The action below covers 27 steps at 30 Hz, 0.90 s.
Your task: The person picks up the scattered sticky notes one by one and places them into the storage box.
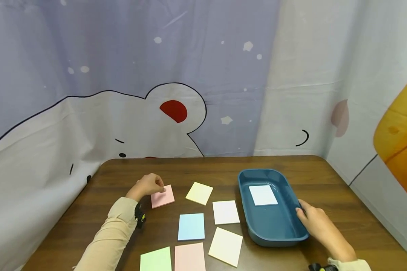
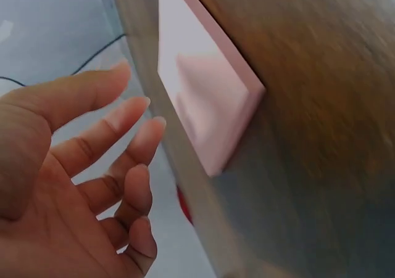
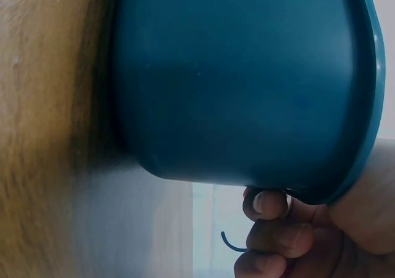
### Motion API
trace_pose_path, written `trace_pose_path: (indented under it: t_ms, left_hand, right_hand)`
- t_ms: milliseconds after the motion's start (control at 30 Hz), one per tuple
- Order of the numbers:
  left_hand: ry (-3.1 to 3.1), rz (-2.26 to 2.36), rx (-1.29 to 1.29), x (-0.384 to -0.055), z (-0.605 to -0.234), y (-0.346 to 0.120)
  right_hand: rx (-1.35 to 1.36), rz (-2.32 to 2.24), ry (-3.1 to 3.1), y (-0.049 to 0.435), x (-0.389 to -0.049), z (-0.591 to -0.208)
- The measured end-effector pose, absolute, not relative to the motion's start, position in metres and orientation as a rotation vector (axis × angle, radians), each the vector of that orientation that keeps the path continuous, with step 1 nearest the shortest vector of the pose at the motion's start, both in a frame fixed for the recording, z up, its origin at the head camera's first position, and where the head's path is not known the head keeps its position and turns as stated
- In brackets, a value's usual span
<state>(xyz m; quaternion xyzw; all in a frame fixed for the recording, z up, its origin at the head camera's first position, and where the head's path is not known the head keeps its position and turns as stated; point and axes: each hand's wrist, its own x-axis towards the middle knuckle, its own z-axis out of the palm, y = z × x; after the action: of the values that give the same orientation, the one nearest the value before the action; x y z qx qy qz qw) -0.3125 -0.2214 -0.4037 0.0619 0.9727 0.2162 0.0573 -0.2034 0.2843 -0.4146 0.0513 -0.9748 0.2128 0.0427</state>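
Observation:
My left hand (image 1: pixel 150 186) hovers over a pink sticky note pad (image 1: pixel 162 199) at the table's far left. In the left wrist view the fingers are loosely bent and apart from the thick pink pad (image 2: pixel 210 99), with nothing between them. A blue plastic tray (image 1: pixel 269 226) stands on the right, with a white sticky note pad (image 1: pixel 263 195) lying inside. Its right side is held by my right hand (image 1: pixel 317 222), thumb over the rim. The right wrist view shows curled fingers (image 3: pixel 278 238) under the rim of the tray (image 3: pixel 247 87).
Between hand and tray lie a yellow pad (image 1: pixel 199 193), a white pad (image 1: pixel 225 212) and a light blue pad (image 1: pixel 191 227). Nearer are a cream pad (image 1: pixel 225 246), a second pink pad (image 1: pixel 190 258) and a green pad (image 1: pixel 156 259). A printed curtain (image 1: pixel 224 75) hangs behind the wooden table (image 1: pixel 122 169).

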Motion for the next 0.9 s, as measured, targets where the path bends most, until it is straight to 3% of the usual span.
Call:
trace_pose_path:
  t_ms: [900]
  left_hand:
    - [2.875,0.583,0.051,-0.320,-0.416,-0.246]
  right_hand:
    - [0.137,0.651,-2.996,0.287,-0.203,-0.415]
